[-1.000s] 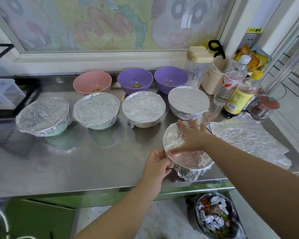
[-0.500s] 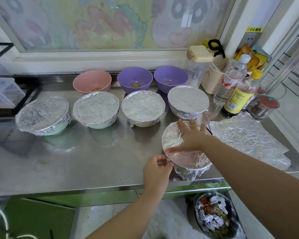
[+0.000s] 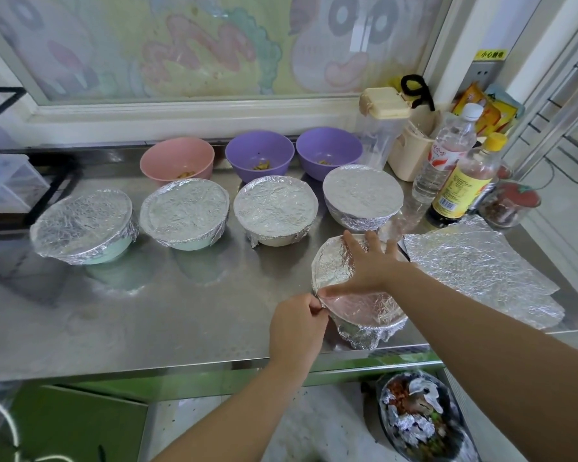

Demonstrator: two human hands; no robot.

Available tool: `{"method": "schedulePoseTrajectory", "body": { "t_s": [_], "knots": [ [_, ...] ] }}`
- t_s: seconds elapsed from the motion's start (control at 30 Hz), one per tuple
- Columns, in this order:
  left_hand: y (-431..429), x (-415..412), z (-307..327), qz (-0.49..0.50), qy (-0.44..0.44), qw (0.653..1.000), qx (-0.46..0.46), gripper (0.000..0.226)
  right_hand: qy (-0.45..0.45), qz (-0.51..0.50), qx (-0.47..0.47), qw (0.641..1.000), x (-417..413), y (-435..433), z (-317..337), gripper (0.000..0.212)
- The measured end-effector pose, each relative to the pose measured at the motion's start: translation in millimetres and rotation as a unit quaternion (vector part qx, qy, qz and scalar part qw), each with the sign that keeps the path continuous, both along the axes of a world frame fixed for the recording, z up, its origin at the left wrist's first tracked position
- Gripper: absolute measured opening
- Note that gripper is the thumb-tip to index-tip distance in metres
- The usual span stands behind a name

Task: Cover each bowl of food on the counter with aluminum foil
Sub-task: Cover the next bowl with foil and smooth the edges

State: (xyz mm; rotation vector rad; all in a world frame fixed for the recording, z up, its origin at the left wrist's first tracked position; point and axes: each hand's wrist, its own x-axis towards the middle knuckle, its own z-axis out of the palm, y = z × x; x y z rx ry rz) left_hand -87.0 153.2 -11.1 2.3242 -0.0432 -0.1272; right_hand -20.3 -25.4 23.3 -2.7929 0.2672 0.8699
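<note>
The foil-capped bowl (image 3: 364, 333) sits under our right hand (image 3: 369, 266), which lies flat and spread on the foil (image 3: 367, 308). Our left hand (image 3: 296, 325), close beside the right thumb, pinches the foil's edge at the rim. Best, we judge: hold the top taut, crimp downward. The bowl stands upright, mouth up; round, it has no long axis. A spare sheet (image 3: 481, 275) lies right of our right forearm.

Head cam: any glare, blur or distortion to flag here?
Head view: wide-angle bows the window sill and the counter edge; light is soft, no hard shadows; the steel counter mirrors the covered bowls as smears; the foil under the right hand reflects it pink; lower-left corner is blurred.
</note>
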Motion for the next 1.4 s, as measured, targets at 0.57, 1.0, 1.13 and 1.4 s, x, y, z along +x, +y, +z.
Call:
{"method": "schedulePoseTrajectory", "body": {
  "t_s": [0.57, 1.0, 1.13, 1.4],
  "knots": [
    [-24.2, -51.8, -8.9, -0.126, 0.086, 0.984, -0.091, 0.091, -0.001, -0.015, 0.003, 1.000, 0.8, 2.4, 1.3, 0.167],
    [28.0, -4.5, 19.0, -0.058, 0.146, 0.986, -0.054, 0.026, -0.007, -0.017, 0.002, 1.000, -1.1, 3.1, -1.6, 0.167],
    [9.2, 6.6, 20.3, 0.016, 0.241, 0.912, -0.331, 0.056, -0.010, -0.017, 0.002, 1.000, -1.9, 3.2, -1.4, 0.166],
    [-12.6, 6.8, 24.1, 0.091, 0.316, 0.777, -0.536, 0.019, 0.000, -0.047, 0.002, 0.999, -7.6, 8.2, 10.1, 0.155]
  ]
}}
